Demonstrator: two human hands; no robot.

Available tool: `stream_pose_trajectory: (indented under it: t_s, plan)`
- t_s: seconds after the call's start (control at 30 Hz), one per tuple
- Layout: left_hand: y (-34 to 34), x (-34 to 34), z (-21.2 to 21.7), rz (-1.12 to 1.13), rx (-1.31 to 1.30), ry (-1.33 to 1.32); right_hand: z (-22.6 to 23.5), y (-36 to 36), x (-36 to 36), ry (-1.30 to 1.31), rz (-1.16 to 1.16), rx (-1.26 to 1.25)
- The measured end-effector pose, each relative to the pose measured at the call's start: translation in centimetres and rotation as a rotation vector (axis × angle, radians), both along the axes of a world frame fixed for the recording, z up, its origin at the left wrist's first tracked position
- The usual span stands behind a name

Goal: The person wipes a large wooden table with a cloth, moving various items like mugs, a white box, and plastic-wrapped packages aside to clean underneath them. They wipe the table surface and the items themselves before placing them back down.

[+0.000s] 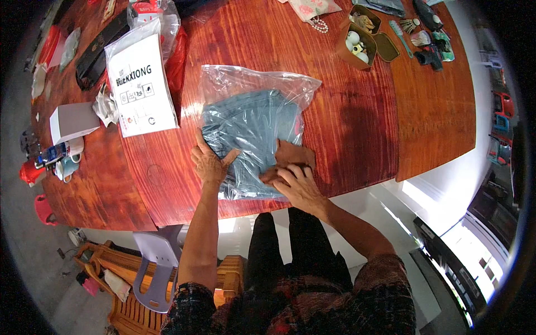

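A clear plastic bag (259, 78) lies flat on the red-brown wooden table, with folded blue-grey clothing (245, 120), perhaps jeans, inside it. My left hand (210, 163) rests on the bag's left edge, its thumb and fingers spread apart. On the lower right part of the bag, my right hand (301, 187) has its fingers bent over a crumpled brown cloth (294, 153). Part of this cloth reaches past the bag's right edge. The palm side of my right hand is hidden.
A white printed package (139, 86) lies at the left, near a white box (72, 123) and mugs (67, 167). At the far right stands a brown container (357, 47) with white balls, near a brush (402, 39). A grey chair (153, 268) stands below the table's near edge.
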State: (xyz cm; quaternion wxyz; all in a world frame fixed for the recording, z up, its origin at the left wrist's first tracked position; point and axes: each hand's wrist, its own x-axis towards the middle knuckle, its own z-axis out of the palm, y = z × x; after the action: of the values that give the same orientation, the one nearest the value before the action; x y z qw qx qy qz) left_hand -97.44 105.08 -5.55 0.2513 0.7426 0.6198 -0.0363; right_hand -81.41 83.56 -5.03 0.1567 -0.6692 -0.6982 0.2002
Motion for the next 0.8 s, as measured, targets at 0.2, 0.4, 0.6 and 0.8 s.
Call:
stream_pose_trajectory:
  t_s: [0.2, 0.4, 0.6, 0.8]
  plan:
    - [-0.1, -0.1, -0.7, -0.057, 0.044, -0.031, 1.3, -3.9, 3.2, 0.077, -0.228, -0.235]
    - [1.4, -3.8, -2.8, 0.093, -0.195, -0.737, 5.5, 8.0, -1.8, 0.155, -0.490, 0.240]
    - [0.4, -3.3, -3.5, 0.124, -0.302, -1.233, -1.2, 14.0, -5.3, -0.127, -0.150, 0.294]
    - [0.8, -4.3, -5.3, 0.210, -0.140, -0.596, -2.6, 10.7, 4.2, -0.450, -0.349, 0.111]
